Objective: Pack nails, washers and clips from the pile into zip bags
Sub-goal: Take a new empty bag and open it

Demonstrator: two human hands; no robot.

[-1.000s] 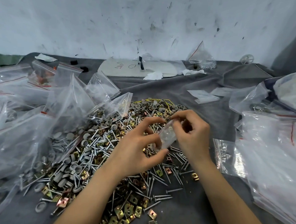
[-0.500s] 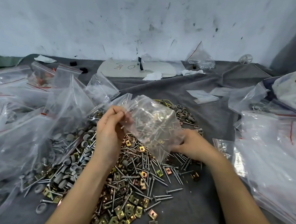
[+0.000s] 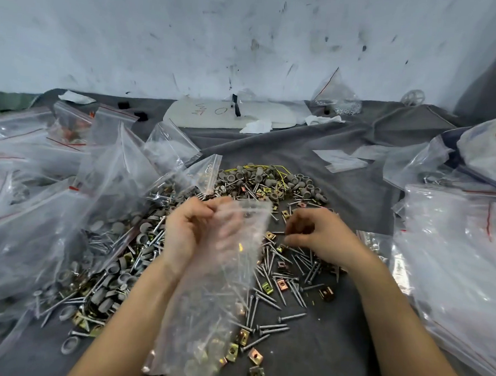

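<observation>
Gripping the mouth of a clear zip bag (image 3: 213,302) in the left hand (image 3: 188,236) above the middle of the table (image 3: 332,353), palm turned inward, fingers (image 3: 207,211) curled round the plastic. Letting it sag toward the near edge, with nails and a few clips inside. Holding the right hand (image 3: 325,236) just beside it, palm down, fingers (image 3: 300,223) curled with tips low over the pile (image 3: 279,277); impossible to tell whether pinching anything. Beneath both hands, loose nails (image 3: 291,317), brass clips (image 3: 266,289) and, toward the far side, grey washers (image 3: 259,178). Hemmed in by filled bags (image 3: 51,205) heaped along the left edge and more along the right. At the far edge, a scribbled white board (image 3: 216,113).
</observation>
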